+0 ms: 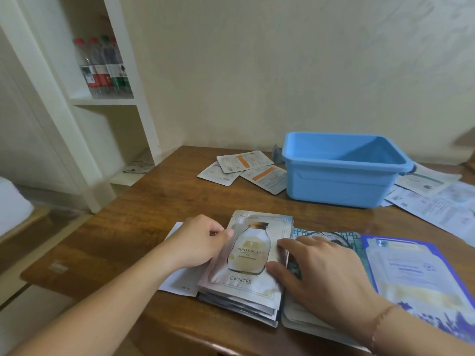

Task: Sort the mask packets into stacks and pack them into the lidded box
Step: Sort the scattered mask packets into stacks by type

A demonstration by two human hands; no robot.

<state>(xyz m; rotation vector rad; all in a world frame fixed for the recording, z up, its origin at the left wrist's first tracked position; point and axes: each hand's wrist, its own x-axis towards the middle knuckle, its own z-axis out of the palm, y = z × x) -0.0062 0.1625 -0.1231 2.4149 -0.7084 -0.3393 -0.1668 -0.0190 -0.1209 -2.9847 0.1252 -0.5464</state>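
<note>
- Blue plastic box (341, 173) sits open on the wooden table (144, 209), no lid on it, nothing visible inside.
- Stack of mask packets (246, 273) lies nearer the person than the box, a bit to its left; top packet has a bottle pic w/ "BIRD'S NEST" and "CWINTER" on it.
- Left hand (199, 241) at the stack's left edge, fingers curled, thumb and fingertips pinching the top packet's edge.
- Right hand (318, 268) lies on the stack's right side, fingers fairly straight and spread, thumb on the top packet, palm over a 2nd pile w/ dark-blue patterned packets (331, 237) just right of the stack.
- Purple-edged packets (411, 276) further right of that pile, in front of the box's right end.
- Three loose packets (244, 168) w/ orange stripes, back side up, overlapping, just left of the box.
- More pale packets (431, 199) scattered right of the box.
- White sheet (177, 276) sticks out under the left hand, left of the stack.
- Water bottles (102, 65) on a white shelf, far left of the box.
</note>
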